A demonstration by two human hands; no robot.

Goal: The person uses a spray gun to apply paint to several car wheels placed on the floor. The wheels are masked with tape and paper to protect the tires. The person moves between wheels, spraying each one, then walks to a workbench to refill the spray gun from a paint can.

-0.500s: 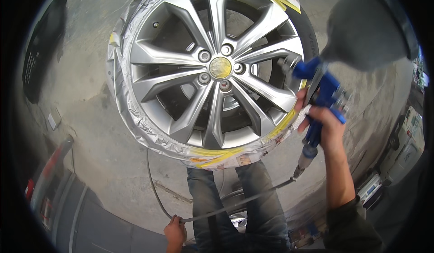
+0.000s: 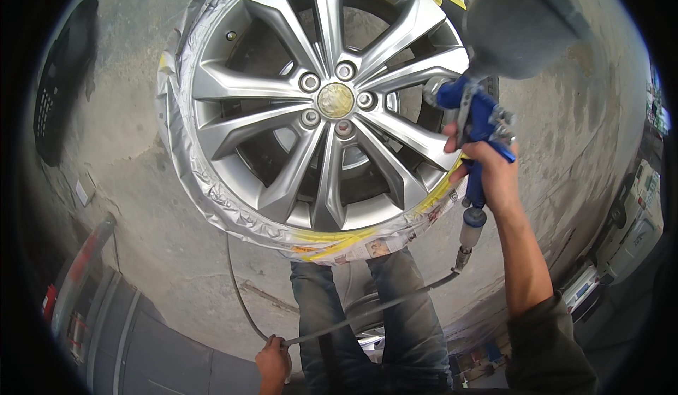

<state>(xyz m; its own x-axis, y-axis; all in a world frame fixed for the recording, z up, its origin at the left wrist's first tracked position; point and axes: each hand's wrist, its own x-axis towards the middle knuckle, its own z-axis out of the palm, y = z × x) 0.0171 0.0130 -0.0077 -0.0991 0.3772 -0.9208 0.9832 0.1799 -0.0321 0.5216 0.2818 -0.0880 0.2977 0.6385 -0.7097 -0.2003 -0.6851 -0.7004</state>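
My right hand [image 2: 492, 176] is wrapped round the grip of a blue spray gun [image 2: 484, 116] with a dark grey cup on top. The gun's silver nozzle points left, over the right side of a silver alloy wheel [image 2: 279, 123]. Grey plastic sheeting [image 2: 185, 148], printed paper and yellow tape [image 2: 332, 245] cover the tyre round the rim; some black tyre shows at the right. Yellowish material covers the wheel's centre cap [image 2: 335, 101]. Low in front of me, my left hand [image 2: 272, 361] is closed on a grey air hose [image 2: 360, 319], which runs to the gun's handle.
The concrete floor [image 2: 162, 254] surrounds the wheel. A black perforated panel [image 2: 65, 84] lies at the far left. Grey panels [image 2: 169, 345] and a curved bar [image 2: 81, 268] stand at lower left. Whitish equipment [image 2: 639, 204] is at the right edge. My legs are below the wheel.
My right hand and the spray gun have moved left and slightly up, with the nozzle further over the rim. My left hand stays on the hose. The whole view has shifted slightly.
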